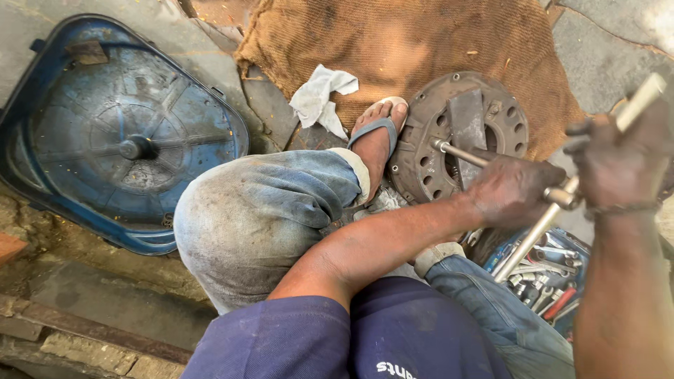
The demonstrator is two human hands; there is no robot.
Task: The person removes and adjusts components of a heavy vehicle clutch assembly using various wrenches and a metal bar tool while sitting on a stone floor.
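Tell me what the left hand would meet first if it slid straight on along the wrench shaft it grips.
The left hand points up-left along the T-handle wrench. Going straight on, it would likely first meet the dark metal block lying on the round clutch plate, where the socket end sits. Depth is hard to judge.

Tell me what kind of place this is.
Probably an open-air repair yard: a rusty clutch plate lies on burlap over stone paving, beside a tray of wrenches and a blue metal cover.

Soft, shaded daylight covers most of the scene, and detail stays sharp. Glare burns out the pale ground at the upper right. The wide lens bends the edges.
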